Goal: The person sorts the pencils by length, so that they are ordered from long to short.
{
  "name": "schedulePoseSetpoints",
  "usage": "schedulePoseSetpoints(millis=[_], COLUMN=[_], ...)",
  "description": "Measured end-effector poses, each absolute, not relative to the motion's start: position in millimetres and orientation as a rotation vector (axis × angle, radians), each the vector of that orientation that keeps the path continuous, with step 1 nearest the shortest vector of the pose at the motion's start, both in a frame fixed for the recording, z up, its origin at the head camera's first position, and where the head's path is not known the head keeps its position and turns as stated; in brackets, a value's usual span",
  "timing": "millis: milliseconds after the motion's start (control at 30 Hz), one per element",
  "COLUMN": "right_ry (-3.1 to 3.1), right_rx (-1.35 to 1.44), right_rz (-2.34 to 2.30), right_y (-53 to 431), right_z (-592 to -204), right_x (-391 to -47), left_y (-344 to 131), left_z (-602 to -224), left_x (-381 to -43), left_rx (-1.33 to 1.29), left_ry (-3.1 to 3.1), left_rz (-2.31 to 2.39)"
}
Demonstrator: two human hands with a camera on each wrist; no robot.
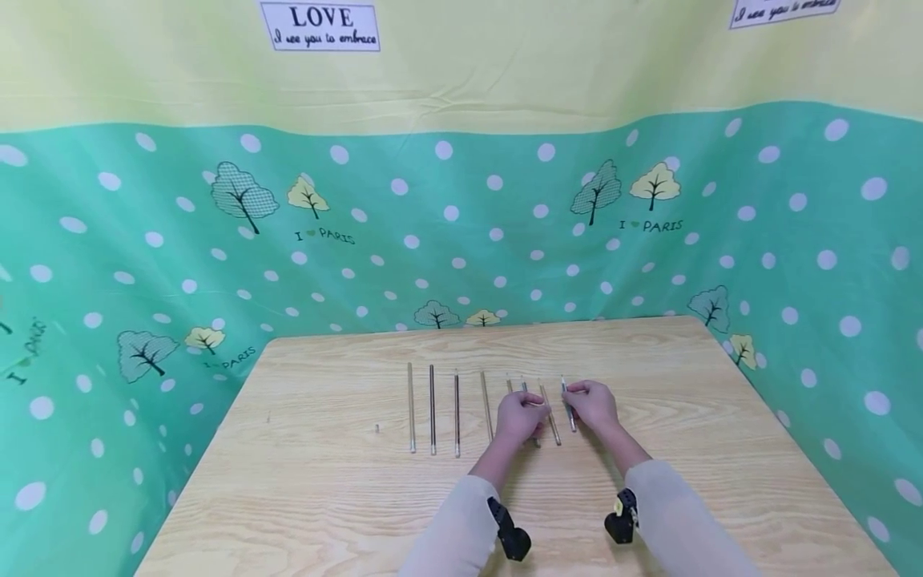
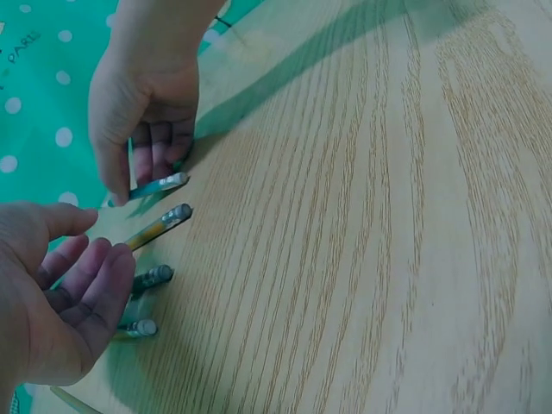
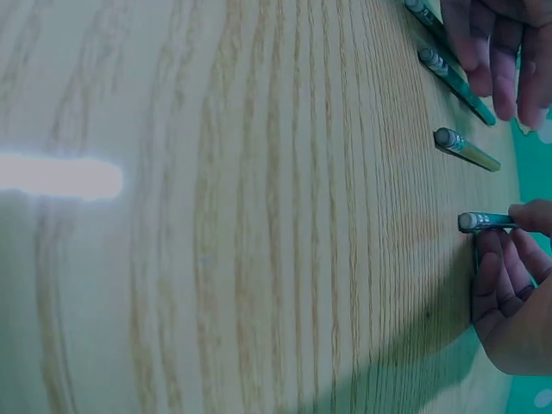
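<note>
A row of several pencils lies side by side on the wooden table. My right hand (image 1: 593,405) is at the far right of the row, pinching the rightmost pencil (image 3: 485,222) between thumb and fingers near the table. Just left of it, a yellow pencil (image 1: 550,417) lies slightly slanted. My left hand (image 1: 521,417) hovers over the pencils beside that one, partly hiding them. Its fingers (image 2: 110,285) are loosely bent with a gap to the thumb, close to the yellow pencil's eraser end (image 2: 177,214), and no pencil shows in its grasp.
Farther left lie a light pencil (image 1: 411,409) and two dark pencils, one (image 1: 433,410) beside the other (image 1: 457,414). A tiny grey piece (image 1: 376,429) is left of the row. The table (image 1: 324,497) ends at a green dotted curtain (image 1: 389,264) behind and on both sides.
</note>
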State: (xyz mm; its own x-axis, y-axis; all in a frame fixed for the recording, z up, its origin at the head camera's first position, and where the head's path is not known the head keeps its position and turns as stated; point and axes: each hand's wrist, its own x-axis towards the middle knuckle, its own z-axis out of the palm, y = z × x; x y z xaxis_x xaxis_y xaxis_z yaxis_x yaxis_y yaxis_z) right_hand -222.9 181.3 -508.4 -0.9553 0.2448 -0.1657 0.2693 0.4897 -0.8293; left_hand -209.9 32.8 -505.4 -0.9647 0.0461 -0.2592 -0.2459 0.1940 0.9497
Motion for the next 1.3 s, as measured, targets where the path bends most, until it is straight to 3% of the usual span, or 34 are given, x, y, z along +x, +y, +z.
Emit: schedulePoseSetpoints(millis=[733,1300], right_ry=[2.783,2.805], right_rx=[0.413,0.422], right_rz=[-1.3,-1.349], right_y=[179,181], right_z=[-509,-512], right_x=[-221,-222], left_y=[9,-4], left_z=[-498,-501], left_x=[-199,-197], left_rx=[-0.089,-0.173], left_ry=[2.201,2.206], left_rz=[1.899,1.894])
